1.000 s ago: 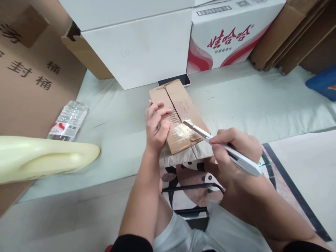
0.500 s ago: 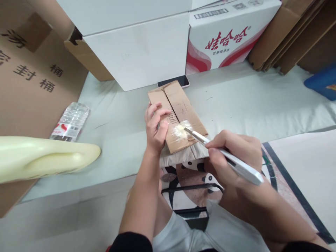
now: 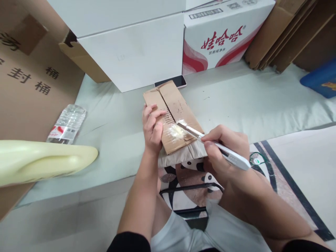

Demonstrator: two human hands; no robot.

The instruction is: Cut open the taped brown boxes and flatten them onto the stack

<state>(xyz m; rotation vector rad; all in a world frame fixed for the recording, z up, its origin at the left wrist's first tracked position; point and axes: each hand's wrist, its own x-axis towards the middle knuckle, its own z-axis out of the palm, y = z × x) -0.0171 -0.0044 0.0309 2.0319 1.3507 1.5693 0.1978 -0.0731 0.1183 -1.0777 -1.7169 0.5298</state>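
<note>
A small, flat brown cardboard box (image 3: 181, 106) lies at the front edge of the covered surface, with a slit between its flaps and pen-like marks. On its near part is a pale, whitish patch (image 3: 176, 131), shiny and smeared. My left hand (image 3: 153, 127) holds the box at its left side, fingers curled over the top and thumb near the patch. In my right hand (image 3: 227, 143) is a white utility knife (image 3: 231, 155), gripped between thumb and fingers. Its blade (image 3: 183, 126) reaches over the patch, with the tip near the slit; whether it touches is hard to tell.
Behind the box lie a phone (image 3: 178, 81) and large white cartons (image 3: 136, 52). A plastic bottle (image 3: 67, 124) and a pale yellow object (image 3: 52, 159) are at left. Folded cardboard (image 3: 278, 35) and a blue item (image 3: 320, 78) stand at right.
The knife has shifted a little left and its tip now lies further up, close to the slit. More of the pale patch shows. My left hand stays on the box.
</note>
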